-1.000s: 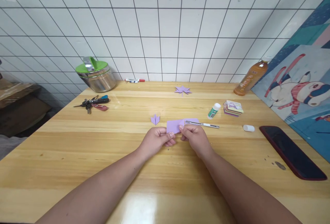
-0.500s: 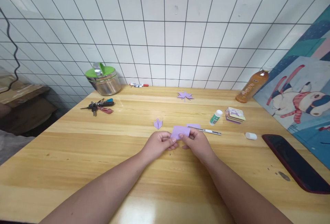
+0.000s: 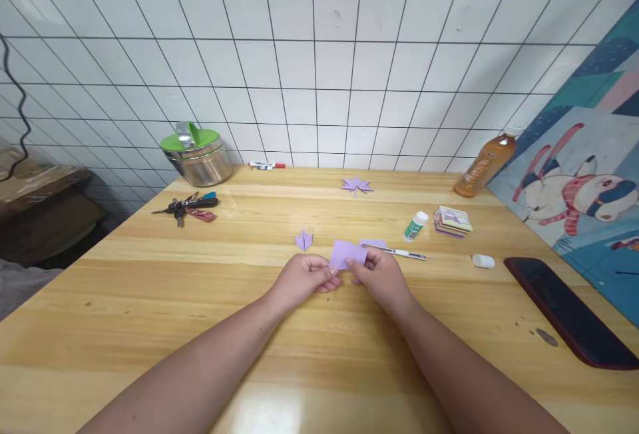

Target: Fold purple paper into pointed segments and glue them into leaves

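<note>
A small sheet of purple paper (image 3: 346,253) is pinched between both hands above the table. My left hand (image 3: 308,274) grips its lower left corner between thumb and fingers. On the right side, my right hand (image 3: 382,273) holds it with the thumb on top and the fingers behind. Just behind the right hand lies another piece of purple paper (image 3: 372,243), partly covered by a utility knife (image 3: 399,251). A small folded purple paper piece (image 3: 304,240) rests beyond the left hand. Farther back sits a purple paper maple leaf (image 3: 356,186).
To the right are a glue stick (image 3: 416,226), a stack of coloured paper (image 3: 452,221), a white cap (image 3: 483,261), a phone (image 3: 569,311) and a drink bottle (image 3: 485,164). Keys (image 3: 187,208), a green-lidded pot (image 3: 198,158) and a marker (image 3: 267,166) stand or lie left, near the tiled wall.
The view has shifted slightly, so everything on the table appears a little farther left. Both hands keep the same hold on the purple paper.
</note>
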The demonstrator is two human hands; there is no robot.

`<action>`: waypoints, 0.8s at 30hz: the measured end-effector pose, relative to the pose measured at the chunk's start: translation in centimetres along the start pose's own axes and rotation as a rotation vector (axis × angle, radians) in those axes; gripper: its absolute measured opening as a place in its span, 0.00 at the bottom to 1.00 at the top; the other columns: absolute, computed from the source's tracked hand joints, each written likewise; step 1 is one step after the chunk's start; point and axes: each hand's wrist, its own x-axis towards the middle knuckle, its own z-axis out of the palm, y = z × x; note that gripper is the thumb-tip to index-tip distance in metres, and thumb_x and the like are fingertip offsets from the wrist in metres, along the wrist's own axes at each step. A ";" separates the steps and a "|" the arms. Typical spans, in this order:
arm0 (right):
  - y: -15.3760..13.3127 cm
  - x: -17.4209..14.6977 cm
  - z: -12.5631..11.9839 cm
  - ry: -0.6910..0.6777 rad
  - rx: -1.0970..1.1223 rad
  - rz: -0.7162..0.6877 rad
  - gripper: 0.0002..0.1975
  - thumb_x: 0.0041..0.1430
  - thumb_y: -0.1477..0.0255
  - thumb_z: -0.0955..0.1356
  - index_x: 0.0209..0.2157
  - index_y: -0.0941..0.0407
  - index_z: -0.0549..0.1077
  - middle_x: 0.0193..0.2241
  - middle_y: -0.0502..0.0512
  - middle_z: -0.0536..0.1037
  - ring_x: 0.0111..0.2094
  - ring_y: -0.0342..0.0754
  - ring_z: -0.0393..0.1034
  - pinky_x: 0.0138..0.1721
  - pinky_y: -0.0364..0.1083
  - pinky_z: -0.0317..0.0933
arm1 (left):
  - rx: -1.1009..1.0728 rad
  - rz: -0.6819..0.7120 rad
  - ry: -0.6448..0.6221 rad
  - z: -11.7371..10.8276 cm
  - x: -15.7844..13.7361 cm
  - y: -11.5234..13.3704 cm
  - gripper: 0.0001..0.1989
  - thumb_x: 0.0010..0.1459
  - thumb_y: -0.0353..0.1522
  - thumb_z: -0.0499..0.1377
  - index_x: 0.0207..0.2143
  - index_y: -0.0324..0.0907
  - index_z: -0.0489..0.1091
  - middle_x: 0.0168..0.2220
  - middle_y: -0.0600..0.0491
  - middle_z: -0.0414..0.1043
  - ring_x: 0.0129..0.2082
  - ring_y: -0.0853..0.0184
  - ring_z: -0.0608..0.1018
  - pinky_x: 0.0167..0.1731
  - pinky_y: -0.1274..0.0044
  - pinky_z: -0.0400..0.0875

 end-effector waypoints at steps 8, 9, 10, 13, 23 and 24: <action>0.4 0.2 -0.1 -0.007 -0.017 0.002 0.13 0.48 0.63 0.68 0.31 0.59 0.74 0.28 0.55 0.77 0.24 0.45 0.68 0.24 0.44 0.65 | -0.051 -0.031 0.015 0.0 0.0 0.4 0.15 0.44 0.40 0.65 0.27 0.35 0.73 0.27 0.47 0.77 0.25 0.70 0.77 0.29 0.78 0.69; 0.4 0.2 -0.1 -0.006 -0.010 0.005 0.13 0.47 0.62 0.69 0.31 0.59 0.73 0.28 0.55 0.77 0.24 0.45 0.68 0.24 0.44 0.65 | -0.054 -0.027 0.018 0.0 0.0 0.4 0.15 0.44 0.40 0.65 0.27 0.35 0.73 0.27 0.47 0.77 0.25 0.69 0.77 0.29 0.78 0.69; 0.3 0.1 0.0 -0.005 -0.002 0.008 0.13 0.47 0.62 0.69 0.30 0.58 0.73 0.28 0.55 0.77 0.25 0.45 0.69 0.24 0.44 0.65 | -0.054 -0.024 0.019 -0.1 0.0 0.4 0.15 0.44 0.40 0.65 0.27 0.35 0.73 0.28 0.47 0.77 0.25 0.69 0.77 0.29 0.78 0.69; 0.0 0.1 -0.3 0.020 0.051 0.027 0.13 0.46 0.62 0.69 0.29 0.58 0.73 0.27 0.54 0.77 0.26 0.46 0.69 0.25 0.44 0.66 | -0.067 -0.019 0.027 -0.3 0.0 0.3 0.15 0.45 0.40 0.64 0.29 0.35 0.73 0.28 0.47 0.77 0.26 0.69 0.77 0.29 0.78 0.70; -0.3 0.5 -1.2 0.178 0.240 0.034 0.15 0.43 0.61 0.71 0.28 0.59 0.73 0.24 0.50 0.75 0.24 0.42 0.66 0.23 0.41 0.65 | -0.104 -0.019 0.033 -0.4 0.2 0.2 0.16 0.46 0.40 0.64 0.33 0.36 0.73 0.31 0.46 0.77 0.28 0.70 0.76 0.31 0.79 0.69; -0.3 0.4 -0.9 0.164 0.232 0.025 0.15 0.43 0.61 0.71 0.28 0.58 0.73 0.25 0.51 0.75 0.25 0.42 0.66 0.23 0.41 0.65 | -0.100 -0.011 0.033 -0.3 0.2 0.3 0.17 0.47 0.40 0.64 0.34 0.36 0.73 0.32 0.47 0.77 0.28 0.70 0.76 0.31 0.79 0.69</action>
